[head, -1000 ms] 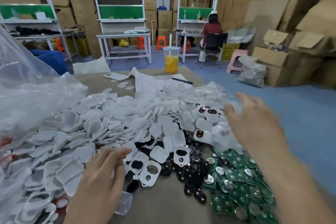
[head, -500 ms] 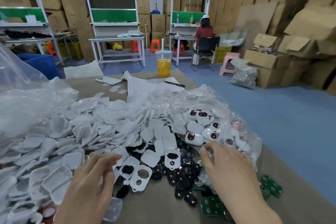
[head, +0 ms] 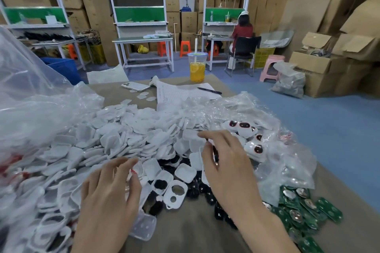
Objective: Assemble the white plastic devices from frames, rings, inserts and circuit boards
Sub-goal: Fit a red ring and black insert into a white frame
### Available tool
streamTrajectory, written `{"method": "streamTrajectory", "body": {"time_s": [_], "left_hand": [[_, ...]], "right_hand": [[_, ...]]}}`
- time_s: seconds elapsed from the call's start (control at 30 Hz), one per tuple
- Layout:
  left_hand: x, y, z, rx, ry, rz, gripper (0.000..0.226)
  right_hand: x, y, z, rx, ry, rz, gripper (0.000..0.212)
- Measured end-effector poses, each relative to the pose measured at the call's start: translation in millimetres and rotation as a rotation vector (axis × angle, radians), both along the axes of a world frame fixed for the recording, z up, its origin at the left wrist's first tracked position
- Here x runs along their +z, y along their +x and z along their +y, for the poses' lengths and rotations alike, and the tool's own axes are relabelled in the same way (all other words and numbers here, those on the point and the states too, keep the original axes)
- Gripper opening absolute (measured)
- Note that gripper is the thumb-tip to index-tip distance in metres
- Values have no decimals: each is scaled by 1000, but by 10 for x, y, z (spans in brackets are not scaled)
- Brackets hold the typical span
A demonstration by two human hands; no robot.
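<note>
Head view: my left hand (head: 109, 195) is over the heap of white frames (head: 115, 137), fingers spread and relaxed, gripping nothing. My right hand (head: 226, 168), fingers curled, pinches a small dark part (head: 215, 155) above the black inserts (head: 193, 190). Green circuit boards (head: 308, 209) lie to the right.

Orange drink cup (head: 197, 66), phone (head: 135, 86), pen (head: 209, 90), pink stool (head: 271, 67)

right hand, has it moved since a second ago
Yes. The right hand has swung left, off the green circuit boards, toward the white plastic frame with two holes.
</note>
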State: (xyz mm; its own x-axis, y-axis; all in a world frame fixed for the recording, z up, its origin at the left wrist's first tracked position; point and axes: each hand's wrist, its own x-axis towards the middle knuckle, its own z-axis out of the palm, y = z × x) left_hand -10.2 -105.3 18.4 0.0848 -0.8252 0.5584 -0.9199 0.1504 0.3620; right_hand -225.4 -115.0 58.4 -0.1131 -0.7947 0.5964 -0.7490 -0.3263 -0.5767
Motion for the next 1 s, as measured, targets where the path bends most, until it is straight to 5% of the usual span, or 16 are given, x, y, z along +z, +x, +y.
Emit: {"method": "streamTrajectory", "body": {"time_s": [0.1,0.2,0.33,0.6,0.77,0.87,1.0], "left_hand": [[41,73,-47,55,274,-134,75],[31,117,-69,37,376,-203,76],[14,112,-48,-41,337,-124,68],[-20,201,-68,-19,79,-53,40],[117,122,8,-167,-37,319,21],[254,-35,94,-309,113,673,22],[272,-146,105,-485,300,1157,28]], "right_hand": [[-198,170,-58,98,113,95,37],[-349,167,-104,140,284,276,49],[-442,139,-102,163,410,388,55],[-465,135,-107,145,355,354,23],[-456,148,-103,117,316,375,24],[-376,167,-73,211,237,133,25],[-180,232,-16,615,463,-721,22]]}}
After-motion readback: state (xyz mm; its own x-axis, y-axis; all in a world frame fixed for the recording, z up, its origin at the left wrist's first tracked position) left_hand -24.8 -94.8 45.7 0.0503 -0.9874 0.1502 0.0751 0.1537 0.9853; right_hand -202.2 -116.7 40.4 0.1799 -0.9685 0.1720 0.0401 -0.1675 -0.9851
